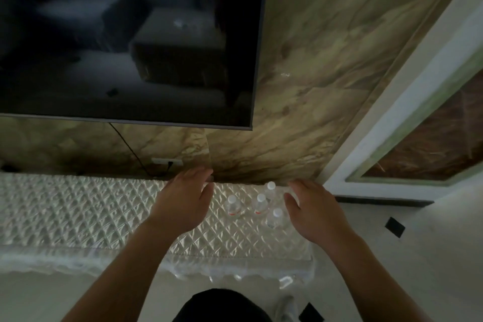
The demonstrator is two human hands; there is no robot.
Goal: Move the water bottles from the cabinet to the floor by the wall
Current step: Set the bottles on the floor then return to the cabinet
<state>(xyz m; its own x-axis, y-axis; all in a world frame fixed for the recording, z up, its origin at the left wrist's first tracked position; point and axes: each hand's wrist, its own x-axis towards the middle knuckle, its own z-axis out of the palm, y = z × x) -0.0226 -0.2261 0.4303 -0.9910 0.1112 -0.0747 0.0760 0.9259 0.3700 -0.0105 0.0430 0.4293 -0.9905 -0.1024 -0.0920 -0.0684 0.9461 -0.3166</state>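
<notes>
Several clear water bottles with white caps stand upright at the right end of the cabinet, on its quilted white cover (78,206). One bottle (233,205) is on the left, another (260,203) in the middle, a third (275,218) nearest me, and one (270,189) stands at the back by the wall. My left hand (184,197) hovers just left of the group, fingers straight and holding nothing. My right hand (312,210) hovers just right of them, fingers spread, also holding nothing. The bottles stand between my two hands.
A large dark TV (125,39) hangs on the marble wall (313,86) above the cabinet, its cable running to a socket (167,161). A white door frame (392,125) stands to the right. Pale floor (418,256) with black inlays lies right of the cabinet.
</notes>
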